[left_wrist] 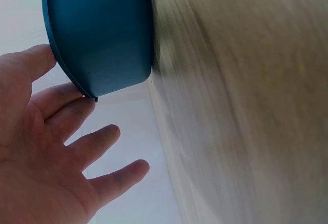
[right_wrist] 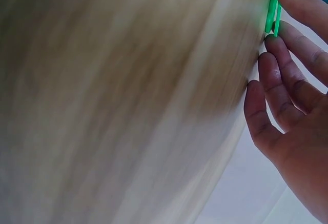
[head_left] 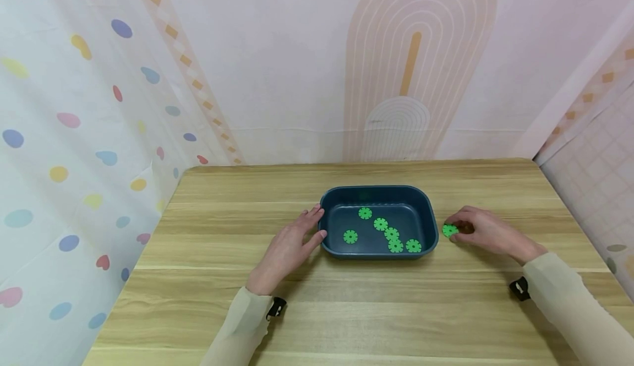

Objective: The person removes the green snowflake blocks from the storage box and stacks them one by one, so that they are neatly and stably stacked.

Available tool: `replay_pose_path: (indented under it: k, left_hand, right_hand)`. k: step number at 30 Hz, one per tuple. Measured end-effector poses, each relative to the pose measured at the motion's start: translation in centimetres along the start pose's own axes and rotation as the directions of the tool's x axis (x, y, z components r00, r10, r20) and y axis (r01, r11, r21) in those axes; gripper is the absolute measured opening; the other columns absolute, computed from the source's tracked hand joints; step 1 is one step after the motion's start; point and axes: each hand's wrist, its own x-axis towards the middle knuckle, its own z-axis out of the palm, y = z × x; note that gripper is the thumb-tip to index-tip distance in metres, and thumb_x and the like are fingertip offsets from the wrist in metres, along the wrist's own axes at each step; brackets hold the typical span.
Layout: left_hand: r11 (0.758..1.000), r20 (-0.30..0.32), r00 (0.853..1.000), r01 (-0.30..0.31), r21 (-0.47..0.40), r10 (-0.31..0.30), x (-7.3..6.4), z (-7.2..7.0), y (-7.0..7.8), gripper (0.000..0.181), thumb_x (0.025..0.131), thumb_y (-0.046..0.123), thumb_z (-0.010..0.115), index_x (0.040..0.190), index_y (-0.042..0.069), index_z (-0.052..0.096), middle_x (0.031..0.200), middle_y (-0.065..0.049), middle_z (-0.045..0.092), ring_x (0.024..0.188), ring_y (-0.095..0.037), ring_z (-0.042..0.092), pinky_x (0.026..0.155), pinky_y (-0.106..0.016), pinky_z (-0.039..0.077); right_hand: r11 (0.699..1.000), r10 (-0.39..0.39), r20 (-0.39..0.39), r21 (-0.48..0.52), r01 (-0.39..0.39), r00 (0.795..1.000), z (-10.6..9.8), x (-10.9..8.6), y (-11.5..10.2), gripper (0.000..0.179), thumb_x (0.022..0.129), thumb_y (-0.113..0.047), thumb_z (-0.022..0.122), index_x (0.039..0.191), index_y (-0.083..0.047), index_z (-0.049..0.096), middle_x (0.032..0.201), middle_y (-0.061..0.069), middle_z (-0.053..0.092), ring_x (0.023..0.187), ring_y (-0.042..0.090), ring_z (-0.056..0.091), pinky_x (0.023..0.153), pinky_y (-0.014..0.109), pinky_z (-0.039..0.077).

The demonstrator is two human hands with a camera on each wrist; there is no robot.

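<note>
Our right hand, curled narrowly, pinches at least one green slotted disc; left of that pinch, our spread left hand should lightly brace the dark-blue tub.

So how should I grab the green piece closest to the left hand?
Probably pinch the green piece by opposite edges, coming from above: it lies flat with bare space around it, and the blue bin has walls that could hinder sideways reach.
</note>
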Motion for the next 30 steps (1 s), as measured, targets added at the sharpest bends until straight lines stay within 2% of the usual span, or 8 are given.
replay_pose_path:
  k: [20, 26, 30]
  left_hand:
    - [1.000, -0.025, 1.000, -0.014, -0.005, 0.014, 0.0, 0.2, -0.1, 0.057, 0.107, 0.038, 0.058, 0.158, 0.014, 0.046, 0.165, 0.001, 0.036, 0.151, -0.031, 0.035, 0.117, -0.057, 0.036]
    - [1.000, -0.019, 1.000, -0.007, 0.001, 0.007, 0.0, 0.1, -0.1, 0.057, 0.108, 0.039, 0.057, 0.158, 0.015, 0.044, 0.165, 0.002, 0.035, 0.151, -0.031, 0.034, 0.117, -0.057, 0.036]
    - [1.000, -0.023, 1.000, -0.015, 0.004, 0.015, 0.0, 0.1, -0.1, 0.057, 0.107, 0.038, 0.057, 0.158, 0.014, 0.045, 0.165, 0.000, 0.036, 0.151, -0.032, 0.035, 0.115, -0.058, 0.037]
  right_hand:
    - [1.000, -0.018, 0.003, -0.013, 0.018, 1.000, 0.0, 0.0, -0.1, 0.030, 0.092, -0.016, 0.080, 0.118, -0.002, 0.074, 0.107, 0.000, 0.067, 0.091, 0.013, 0.059, 0.080, 0.032, 0.055]
    - [1.000, -0.006, 0.010, 0.011, 0.006, 1.000, -0.1, -0.5, -0.2, 0.038, 0.092, -0.019, 0.080, 0.125, -0.002, 0.071, 0.115, 0.005, 0.068, 0.098, 0.016, 0.062, 0.085, 0.035, 0.057]
    - [1.000, -0.009, 0.002, 0.025, 0.009, 1.000, -0.3, -1.0, -0.6, 0.044, 0.092, -0.023, 0.081, 0.129, -0.002, 0.069, 0.124, 0.009, 0.067, 0.106, 0.022, 0.064, 0.091, 0.044, 0.056]
